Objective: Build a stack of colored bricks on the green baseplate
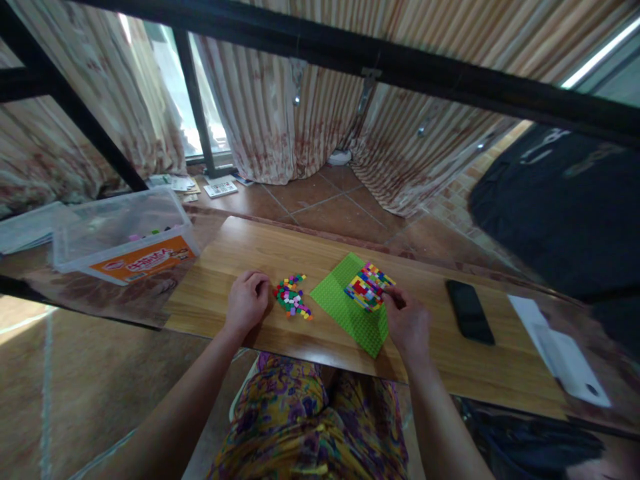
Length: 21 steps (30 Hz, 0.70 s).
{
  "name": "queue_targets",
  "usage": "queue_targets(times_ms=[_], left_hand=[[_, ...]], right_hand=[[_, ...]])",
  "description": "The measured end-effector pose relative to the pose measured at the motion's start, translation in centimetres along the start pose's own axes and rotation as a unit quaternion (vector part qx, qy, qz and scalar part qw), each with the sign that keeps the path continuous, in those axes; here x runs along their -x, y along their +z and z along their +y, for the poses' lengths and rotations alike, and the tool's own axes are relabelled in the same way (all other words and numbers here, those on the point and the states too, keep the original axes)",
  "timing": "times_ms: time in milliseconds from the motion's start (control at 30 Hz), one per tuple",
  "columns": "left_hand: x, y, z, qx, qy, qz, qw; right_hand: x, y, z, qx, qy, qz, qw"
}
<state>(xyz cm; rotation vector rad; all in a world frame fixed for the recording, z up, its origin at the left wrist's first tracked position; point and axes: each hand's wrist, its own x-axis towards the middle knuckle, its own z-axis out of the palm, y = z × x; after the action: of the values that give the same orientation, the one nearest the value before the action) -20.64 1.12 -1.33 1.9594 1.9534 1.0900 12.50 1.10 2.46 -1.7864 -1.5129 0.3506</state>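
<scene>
On the wooden table, a green baseplate (367, 332) lies at an angle, carrying a patch of multicoloured building bricks (367, 287) set close together. My right hand (409, 323) reaches to the right edge of that patch, thumb and forefinger pinched together; whatever is between the fingertips is too small to make out. A loose spread of small coloured bricks (291, 297) lies left of the baseplate. Beside its left edge rests my left hand (247, 301), closed with the fingers curled in, and nothing shows in it.
A clear plastic box (125, 230) with an orange label and some pieces inside stands off the table's left end. A black phone (470, 311) and a white flat object (570, 363) lie on the right. A dark metal bar (330, 50) crosses before the curtains (260, 113).
</scene>
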Motion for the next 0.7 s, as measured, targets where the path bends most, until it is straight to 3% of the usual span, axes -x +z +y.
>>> queue_targets(times_ms=[200, 700], left_hand=[[0.0, 0.1, -0.1, -0.006, -0.001, -0.002, 1.0], [0.0, 0.1, -0.1, -0.002, -0.002, 0.004, 1.0]], right_hand=[[0.4, 0.2, 0.1, -0.07, 0.053, 0.032, 0.996], [-0.3, 1.5, 2.1, -0.141, 0.112, 0.064, 0.982]])
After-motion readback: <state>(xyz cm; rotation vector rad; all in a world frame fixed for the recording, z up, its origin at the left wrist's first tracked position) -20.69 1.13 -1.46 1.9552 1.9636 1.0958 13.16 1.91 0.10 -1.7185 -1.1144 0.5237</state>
